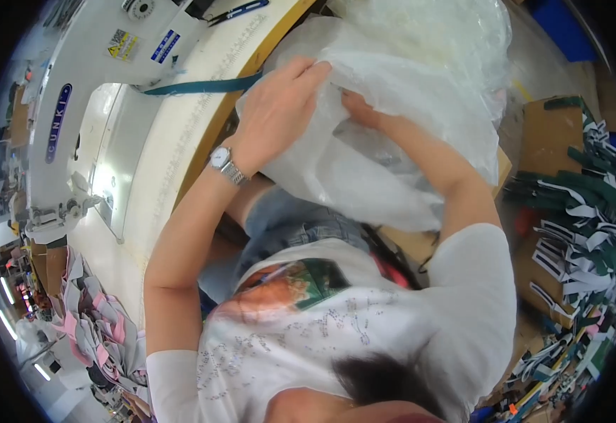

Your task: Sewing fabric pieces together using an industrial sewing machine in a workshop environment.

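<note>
A large translucent white plastic bag (385, 169) spreads over my lap and past the table's edge. My left hand (290, 99), with a metal watch on its wrist, is closed on the bag's upper edge, fingers pinched together. My right hand (359, 111) reaches in at a fold of the plastic, just right of the left one; its fingertips are hidden there, so what they touch does not show. From the sewing machine (61, 113) a dark green strap (202, 87) runs across the table to the bag beside my left hand.
The white sewing table (170, 162) has a wooden edge on my left. Blue-handled snips (239, 12) lie at its far end. Pink and grey fabric pieces (103, 328) are heaped at lower left. On the right, green and white strips (590, 233) pile up around a cardboard box (551, 134).
</note>
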A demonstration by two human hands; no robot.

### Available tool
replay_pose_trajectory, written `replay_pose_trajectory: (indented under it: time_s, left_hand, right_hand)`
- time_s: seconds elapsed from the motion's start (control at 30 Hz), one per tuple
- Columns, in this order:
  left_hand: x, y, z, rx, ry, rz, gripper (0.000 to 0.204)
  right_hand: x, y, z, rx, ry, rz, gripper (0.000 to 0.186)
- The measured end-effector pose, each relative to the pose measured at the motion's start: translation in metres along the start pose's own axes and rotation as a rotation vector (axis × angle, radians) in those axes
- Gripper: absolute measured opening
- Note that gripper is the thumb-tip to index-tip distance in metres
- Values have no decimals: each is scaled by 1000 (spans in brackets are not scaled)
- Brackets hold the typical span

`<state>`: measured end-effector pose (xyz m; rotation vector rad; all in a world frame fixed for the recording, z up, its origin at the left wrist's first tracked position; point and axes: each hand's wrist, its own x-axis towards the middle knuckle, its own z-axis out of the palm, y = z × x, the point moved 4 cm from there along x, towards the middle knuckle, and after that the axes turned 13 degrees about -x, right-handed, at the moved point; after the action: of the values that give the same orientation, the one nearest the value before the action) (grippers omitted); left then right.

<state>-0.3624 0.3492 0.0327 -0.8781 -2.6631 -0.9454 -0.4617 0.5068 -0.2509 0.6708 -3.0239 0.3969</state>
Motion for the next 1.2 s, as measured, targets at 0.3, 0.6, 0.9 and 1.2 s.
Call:
replay_pose_trajectory:
  time_s: [0.3, 0.6, 0.9, 1.2]
  left_hand:
    - [-27, -39, 25, 177, -93, -79, 53]
    - [-52, -63, 72, 68, -139, -66, 51]
    - [-112, 15, -35, -592, -127, -330, 40]
    - [-194, -67, -140, -416, 638, -510, 35]
  right_hand:
    - [-63, -12, -170, 2, -722, -3, 57]
    - [-113, 9, -274, 1032, -305, 269, 50]
    - [-63, -184, -305, 404, -227, -272, 34]
    - [99, -372, -208, -211, -186, -552, 35]
